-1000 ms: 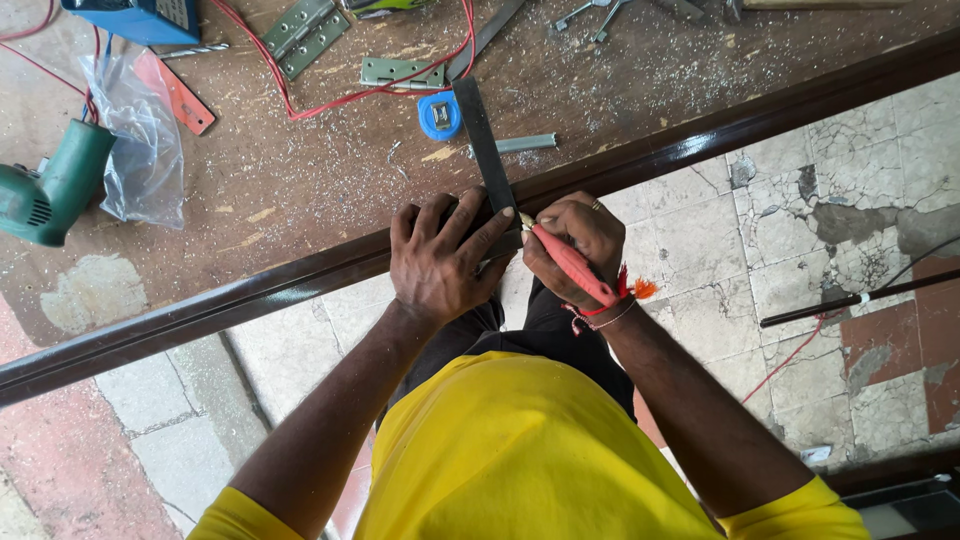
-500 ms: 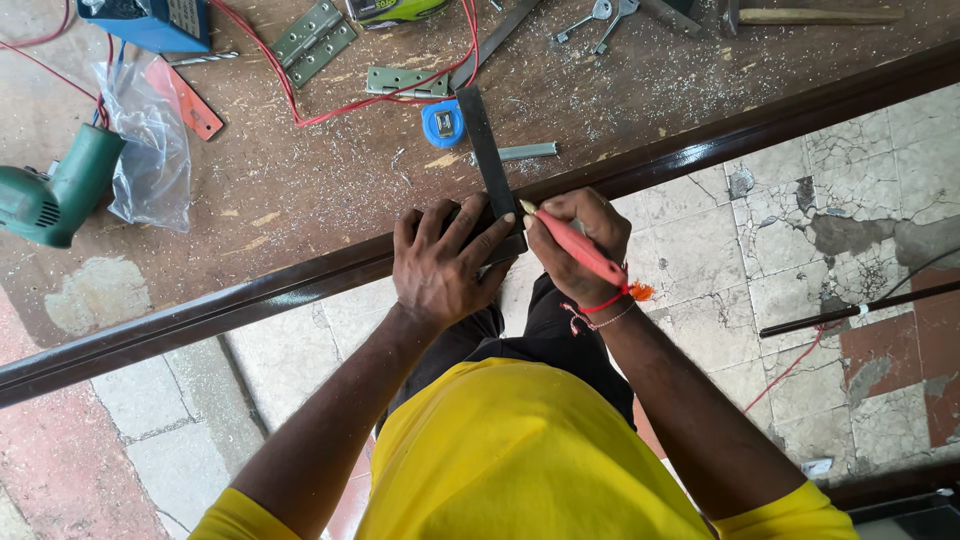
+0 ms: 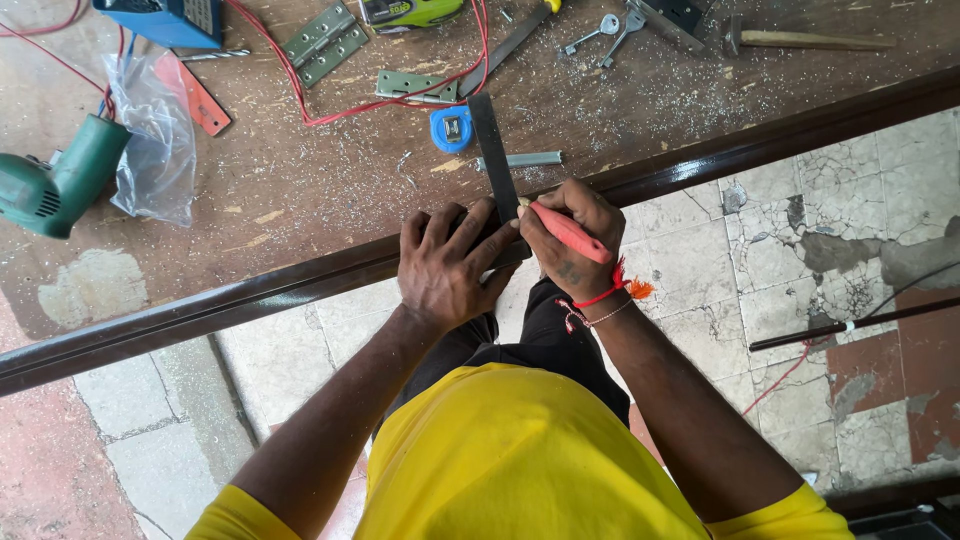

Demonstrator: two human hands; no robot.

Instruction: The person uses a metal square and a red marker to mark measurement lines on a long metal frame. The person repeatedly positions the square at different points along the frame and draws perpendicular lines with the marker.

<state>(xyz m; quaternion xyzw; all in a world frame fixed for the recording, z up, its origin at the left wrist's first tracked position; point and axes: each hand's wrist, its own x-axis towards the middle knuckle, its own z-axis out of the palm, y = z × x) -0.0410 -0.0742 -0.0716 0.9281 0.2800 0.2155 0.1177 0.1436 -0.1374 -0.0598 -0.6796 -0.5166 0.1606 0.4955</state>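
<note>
Both of your hands meet at mid-frame on the dark brown wooden rail [image 3: 250, 300]. Your left hand [image 3: 450, 265] presses spread fingers flat on the black metal square blade [image 3: 495, 160], which crosses the rail. Your right hand [image 3: 570, 235] pinches a red pencil [image 3: 565, 230], its tip seemingly touching the blade's edge.

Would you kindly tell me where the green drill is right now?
The green drill lies at the head view's far left on the workbench, beside a clear plastic bag.

Left hand [image 3: 447, 270] pressed flat, fingers spread, right hand [image 3: 565, 235] beside it, closed in a pinching grip, both forearms extended forward
</note>
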